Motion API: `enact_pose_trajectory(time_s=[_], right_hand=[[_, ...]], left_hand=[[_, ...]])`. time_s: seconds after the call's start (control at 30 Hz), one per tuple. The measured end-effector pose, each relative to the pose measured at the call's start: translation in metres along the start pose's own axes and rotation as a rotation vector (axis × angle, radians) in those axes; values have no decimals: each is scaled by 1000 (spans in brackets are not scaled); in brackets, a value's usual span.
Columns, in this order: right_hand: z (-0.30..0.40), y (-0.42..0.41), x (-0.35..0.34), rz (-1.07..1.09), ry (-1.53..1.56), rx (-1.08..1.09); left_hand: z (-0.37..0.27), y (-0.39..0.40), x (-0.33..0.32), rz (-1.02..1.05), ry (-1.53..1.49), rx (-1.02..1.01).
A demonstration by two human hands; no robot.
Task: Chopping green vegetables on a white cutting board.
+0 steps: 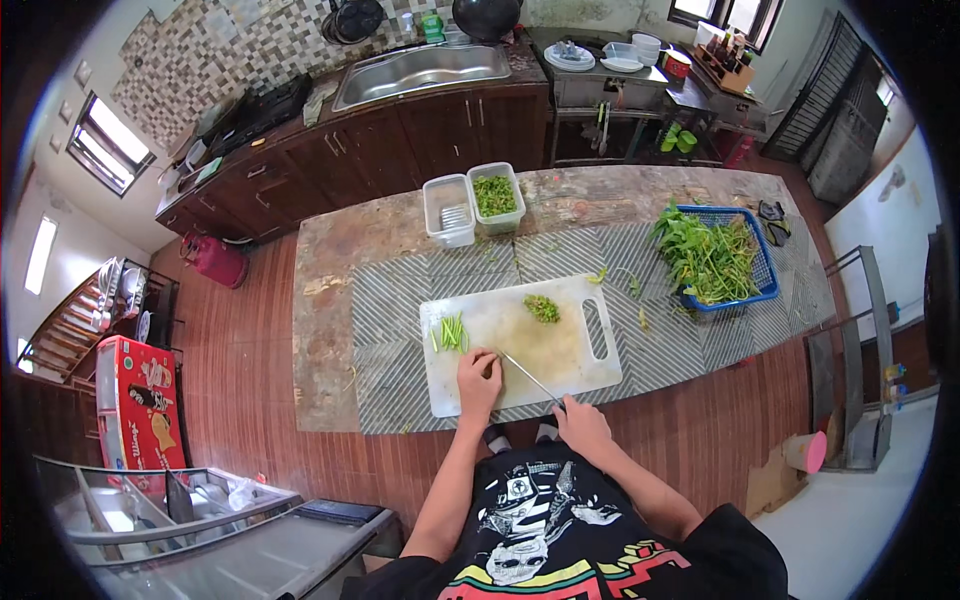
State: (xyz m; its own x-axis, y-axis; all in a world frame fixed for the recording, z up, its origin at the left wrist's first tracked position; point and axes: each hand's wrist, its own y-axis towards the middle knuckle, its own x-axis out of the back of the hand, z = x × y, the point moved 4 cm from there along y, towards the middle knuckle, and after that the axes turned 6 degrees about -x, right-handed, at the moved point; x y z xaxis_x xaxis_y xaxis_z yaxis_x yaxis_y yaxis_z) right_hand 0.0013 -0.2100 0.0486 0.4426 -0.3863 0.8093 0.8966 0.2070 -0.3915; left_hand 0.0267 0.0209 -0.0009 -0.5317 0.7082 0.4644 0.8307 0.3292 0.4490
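A white plastic cutting board (pixel 517 330) lies before me on the table. My right hand (pixel 583 426) grips a kitchen knife (pixel 531 377) by its handle, the blade pointing up and left across the board. Close to the knife's tip, my left hand (pixel 480 375) rests on the board with its fingers bent together; whether it holds a piece is hidden. Just beyond it lie several cut green stems (pixel 452 333). A small heap of chopped greens (pixel 541 308) sits near the board's far edge, left of the handle slot.
Beyond the board stand an open plastic container (pixel 448 232) and another with chopped greens (pixel 495 196). A blue basket (pixel 765 262) heaped with leafy greens (pixel 705 251) is at the right, beside a dark object (pixel 774 223). Plant scraps (pixel 643 319) lie on the patterned tabletop.
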Motion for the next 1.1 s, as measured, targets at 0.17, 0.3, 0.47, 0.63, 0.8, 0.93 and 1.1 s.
enact_pose_trajectory(time_s=[0.17, 0.3, 0.47, 0.63, 0.8, 0.93, 1.1], right_hand=[[1, -2, 0, -18, -3, -6], [2, 0, -6, -14, -47, -3], [7, 13, -22, -45, -36, 8], [9, 16, -28, -64, -50, 28], [4, -4, -14, 5, -103, -26], [7, 13, -31, -31, -34, -8], [16, 22, -36, -60, 0, 39]], left_hand=[[-9, 3, -3, -38, 65, -1], [-11, 1, -5, -40, 89, -54], [-14, 2, -7, -16, 85, -79], [-12, 1, -6, -45, 105, -103], [-11, -2, -8, -47, 109, -95], [-15, -1, -8, -43, 111, -102], [-12, -5, -7, -35, 100, -81]])
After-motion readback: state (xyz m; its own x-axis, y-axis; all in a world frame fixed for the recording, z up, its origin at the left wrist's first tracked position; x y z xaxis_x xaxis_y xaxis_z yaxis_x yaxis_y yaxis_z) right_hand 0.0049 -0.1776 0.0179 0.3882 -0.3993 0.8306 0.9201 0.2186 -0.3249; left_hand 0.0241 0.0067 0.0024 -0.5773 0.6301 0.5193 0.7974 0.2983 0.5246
